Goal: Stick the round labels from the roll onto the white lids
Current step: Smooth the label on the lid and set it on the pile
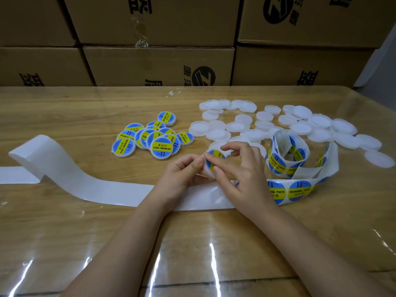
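Note:
My left hand [182, 174] grips a white lid [206, 170] tilted on edge above the table. A round blue and yellow label [214, 159] lies against the lid's face, and my right hand [242, 176] pinches and presses it with thumb and fingers. The roll of labels [287, 155] lies loosely coiled just right of my hands, its strip [300, 189] running under my right wrist. Several bare white lids [300, 125] are scattered behind and to the right. A pile of labelled lids [154, 138] sits behind my left hand.
The used white backing strip [85, 183] trails left across the wooden table [192, 243] under clear film and curls up at the left edge. Stacked cardboard boxes [158, 65] wall off the back of the table.

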